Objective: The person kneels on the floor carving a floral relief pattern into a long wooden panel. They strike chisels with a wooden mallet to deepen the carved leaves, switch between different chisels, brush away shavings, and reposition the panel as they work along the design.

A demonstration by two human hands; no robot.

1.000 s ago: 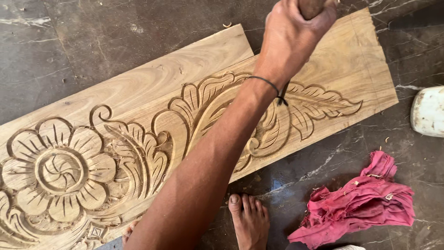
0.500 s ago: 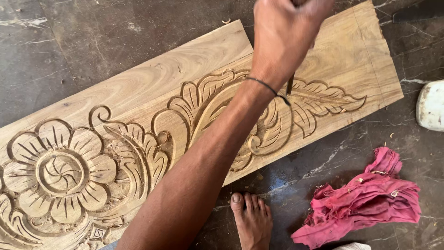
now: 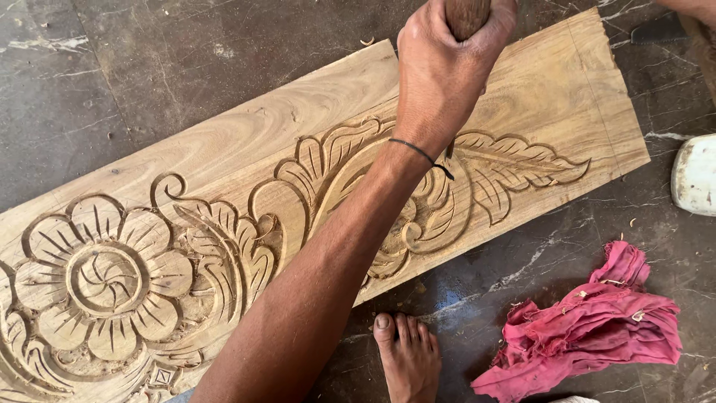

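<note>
Carved wooden panel [image 3: 224, 172] on dark stone floor [image 3: 186, 52], flower and leaf relief.
A hand [image 3: 440, 67], which side unclear, is clamped on a wooden handle [image 3: 468, 15] above the panel's leaf end; red cloth [image 3: 589, 328] and bare foot [image 3: 406, 358] lie nearby.

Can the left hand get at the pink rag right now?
Probably not at once: the left hand is full, its grip shut on a wooden handle. The pink rag itself lies uncovered.
</note>
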